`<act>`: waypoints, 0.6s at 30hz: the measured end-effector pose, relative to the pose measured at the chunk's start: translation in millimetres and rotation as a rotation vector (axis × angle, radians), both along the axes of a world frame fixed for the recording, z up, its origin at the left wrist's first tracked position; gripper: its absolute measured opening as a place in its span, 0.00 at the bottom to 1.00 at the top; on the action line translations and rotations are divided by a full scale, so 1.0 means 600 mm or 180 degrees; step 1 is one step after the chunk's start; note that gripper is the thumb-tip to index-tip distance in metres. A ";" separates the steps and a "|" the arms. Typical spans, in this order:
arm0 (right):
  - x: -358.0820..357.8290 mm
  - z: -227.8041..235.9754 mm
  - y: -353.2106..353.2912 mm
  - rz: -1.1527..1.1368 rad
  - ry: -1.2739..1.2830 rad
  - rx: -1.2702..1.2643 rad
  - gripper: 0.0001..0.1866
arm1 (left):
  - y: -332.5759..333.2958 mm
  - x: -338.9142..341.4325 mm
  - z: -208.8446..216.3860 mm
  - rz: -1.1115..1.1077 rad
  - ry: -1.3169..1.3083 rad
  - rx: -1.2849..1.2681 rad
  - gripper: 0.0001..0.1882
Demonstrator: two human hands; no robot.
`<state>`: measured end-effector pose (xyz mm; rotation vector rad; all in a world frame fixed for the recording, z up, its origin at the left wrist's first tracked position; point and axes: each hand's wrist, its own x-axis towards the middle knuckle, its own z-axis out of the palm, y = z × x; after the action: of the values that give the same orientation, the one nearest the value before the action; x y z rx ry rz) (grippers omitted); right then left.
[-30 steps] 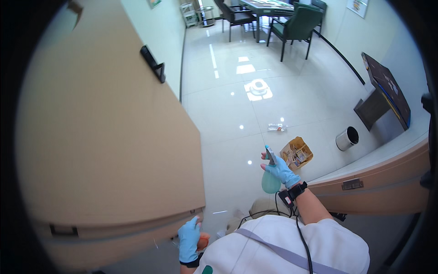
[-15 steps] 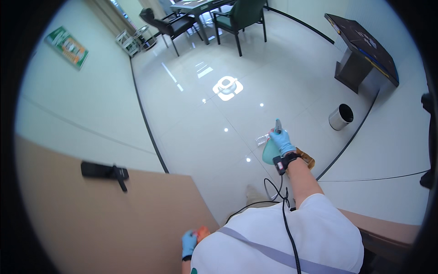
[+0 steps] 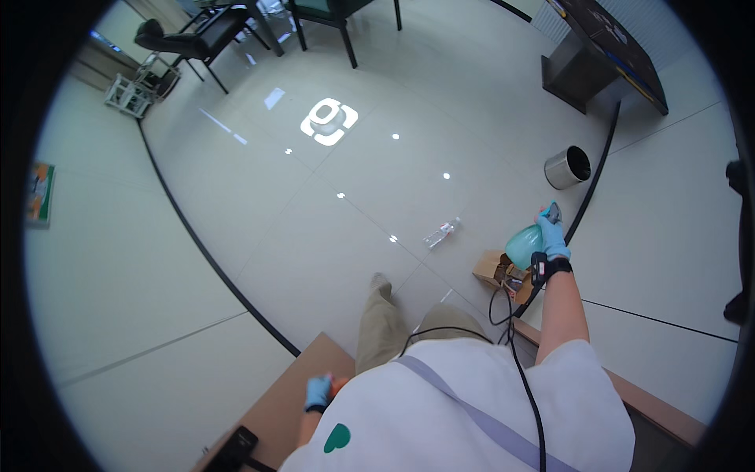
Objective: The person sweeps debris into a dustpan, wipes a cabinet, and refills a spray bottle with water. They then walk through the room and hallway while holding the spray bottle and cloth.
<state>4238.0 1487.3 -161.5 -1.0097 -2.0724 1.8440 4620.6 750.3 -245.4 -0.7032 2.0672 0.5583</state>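
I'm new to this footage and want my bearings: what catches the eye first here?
The right hand, in a blue glove, holds a teal spray bottle out over the glossy floor. Below it sits an open cardboard box, with a clear plastic bottle lying on the floor nearby and a metal bin farther off. The left hand grips something orange low by the wooden door.

My right hand [image 3: 552,234], in a blue glove, is wrapped around a teal spray bottle [image 3: 524,245], held up out in front of me. My left hand [image 3: 318,391], gloved too, is down low by my side gripping something orange [image 3: 338,385], can't tell what. On the shiny floor there's a clear plastic bottle [image 3: 440,234] lying flat, an open cardboard box [image 3: 499,271] just under the sprayer, and a small metal bin [image 3: 567,167] farther off.
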 end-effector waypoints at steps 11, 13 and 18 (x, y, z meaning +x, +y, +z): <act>0.047 -0.078 0.101 0.0075 -0.0502 0.0127 0.27 | 0.309 -0.691 -0.017 -0.2639 0.0474 0.0137 0.18; 0.075 -0.108 0.119 -0.0003 -0.0362 0.0123 0.29 | 0.399 -0.726 -0.093 -0.2862 -0.0196 -0.0047 0.12; 0.118 -0.135 0.104 -0.0594 -0.0873 0.0040 0.34 | 0.576 -0.733 -0.360 -0.2706 0.0622 0.0285 0.15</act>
<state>4309.1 1549.4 -242.5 -1.4703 -2.0442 1.6779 4180.7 1095.6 -461.6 0.3157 2.2533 0.2220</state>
